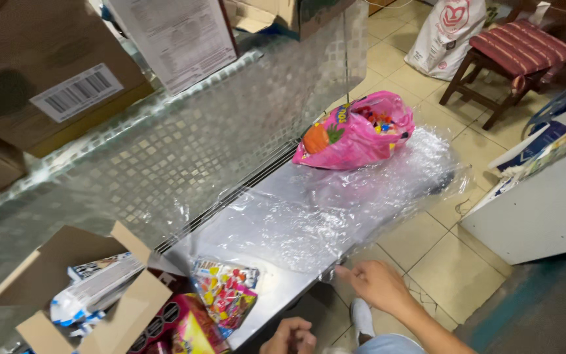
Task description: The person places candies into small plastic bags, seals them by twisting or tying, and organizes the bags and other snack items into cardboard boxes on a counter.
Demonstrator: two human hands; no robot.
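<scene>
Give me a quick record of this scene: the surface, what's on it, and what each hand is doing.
Surface: metal counter
On it: clear plastic sheet, pink candy bag, small candy bag
Left of it: open cardboard box
Right hand: at the sheet's near edge
Left hand: low at the counter's edge, holding nothing visible
</scene>
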